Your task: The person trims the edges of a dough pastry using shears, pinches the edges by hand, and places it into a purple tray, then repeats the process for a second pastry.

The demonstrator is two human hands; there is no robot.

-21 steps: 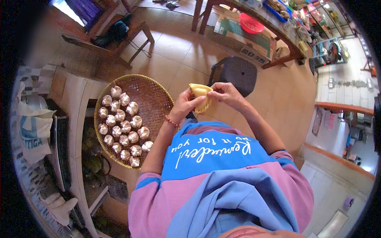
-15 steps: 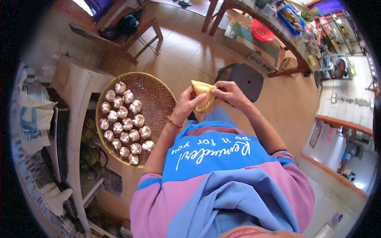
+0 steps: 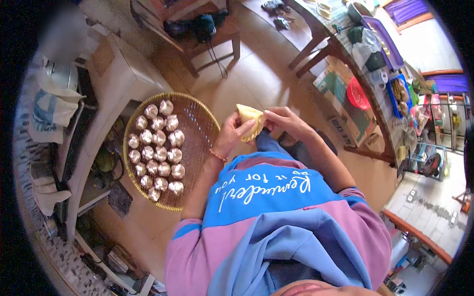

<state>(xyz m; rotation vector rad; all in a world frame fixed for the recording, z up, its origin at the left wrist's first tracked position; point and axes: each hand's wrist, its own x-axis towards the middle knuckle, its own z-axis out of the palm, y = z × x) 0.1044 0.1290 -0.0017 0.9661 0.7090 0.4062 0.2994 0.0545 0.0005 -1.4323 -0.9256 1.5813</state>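
A half-moon pastry turnover of pale yellow dough, with a crimped lower edge, is held up in front of my chest. My left hand is closed around it, thumb across its near face. At its right edge my right hand is closed, fingers and thumb pinching the dough. What fills the turnover, if anything, is hidden. To the left of my hands sits a round woven bamboo tray, bearing rows of small round brown pieces with white tops.
A long table at the upper right carries a purple tray and a blue tray. Under it are a cardboard box and a red basin. A wooden chair stands ahead; a pale counter is at left.
The view has turned, so the table, chair and tray appear shifted. Both hands still hold the turnover; my right fingers have moved slightly along its edge.
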